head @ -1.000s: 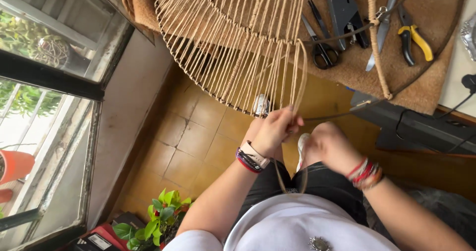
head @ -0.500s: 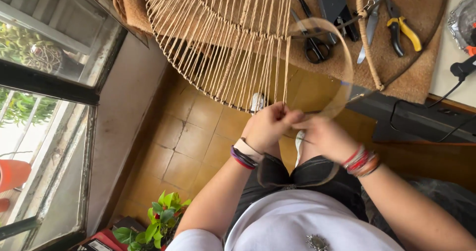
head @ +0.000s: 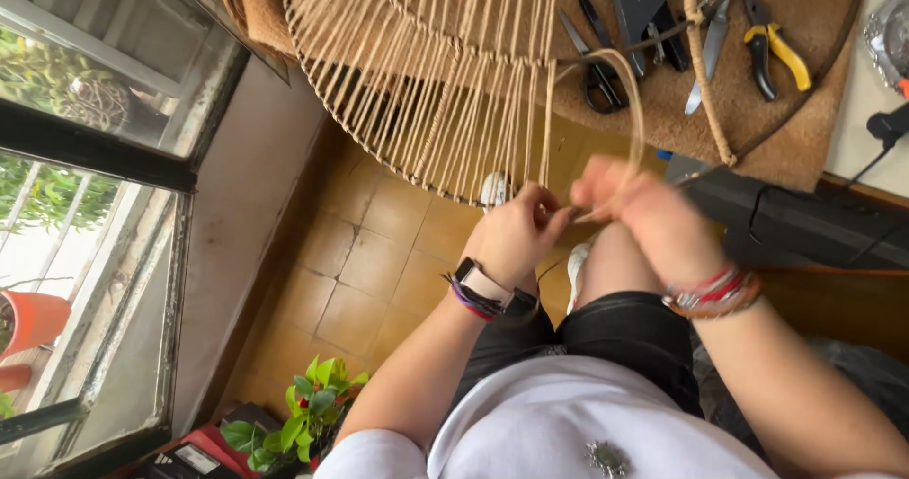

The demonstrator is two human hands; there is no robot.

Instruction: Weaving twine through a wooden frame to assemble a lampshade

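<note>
Where the two hands meet just below the middle of the view, we find the cord (head: 632, 110) — a tan strand that rises from the fingertips in a tall loop, arches over at about one o'clock and comes back down to the hands. The left hand (head: 516, 233) is closed in a pinch on the strand right under the lower rim of the woven frame (head: 426, 81), its fingers touching that rim's edge. The right hand (head: 653, 219) sits just beside it at three o'clock, fingers curled shut around the same cord, the knuckles of both hands nearly touching.

The woven frame spreads up and to eleven o'clock from the hands: a round wire form with many tan strands running side by side from an inner ring to the outer rim. Its upper part lies on a brown mat (head: 814, 110) on the tabletop.

On that mat, at twelve to one o'clock from the hands, lie black scissors (head: 595, 58), a black stapler-like tool (head: 644, 10) and yellow-handled pliers (head: 778, 48) — well apart from the fingers. A thicker rope (head: 705, 72) crosses the mat near them.

The left wrist carries a dark watch (head: 488, 288) with purple bands, the right wrist red and orange bracelets (head: 712, 292). Below the hands are yellow floor tiles (head: 379, 261), and at seven o'clock a green potted plant (head: 298, 413) stands by the window (head: 85, 204).
</note>
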